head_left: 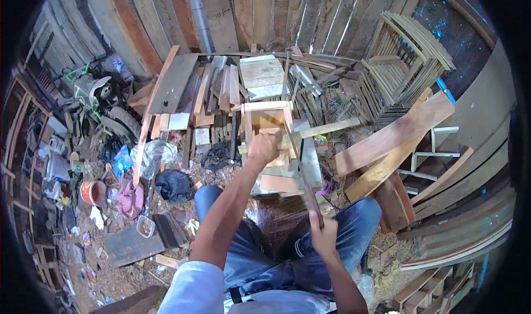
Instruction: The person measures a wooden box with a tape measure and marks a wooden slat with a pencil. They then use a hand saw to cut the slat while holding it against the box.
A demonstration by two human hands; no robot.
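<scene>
My left hand [264,148] is closed over a long wooden strip [332,127] and presses it down across a small pale wooden frame [267,106]. The strip runs from just left of this hand out to the right. In my right hand [324,237] is the handle of a long-bladed hand tool [303,173]. Its narrow dark blade points away from me and crosses the strip just right of my left hand. Whether its edge has saw teeth is too blurred to tell. A pale board [279,183] lies below the frame, between my knees and the strip.
Wood offcuts [229,84] and a dark board [173,84] are piled behind. At right stand a slatted wooden structure [409,59] and wide planks [395,134]. On the left are a black bag [173,185], a bucket [93,193] and a small container [145,226].
</scene>
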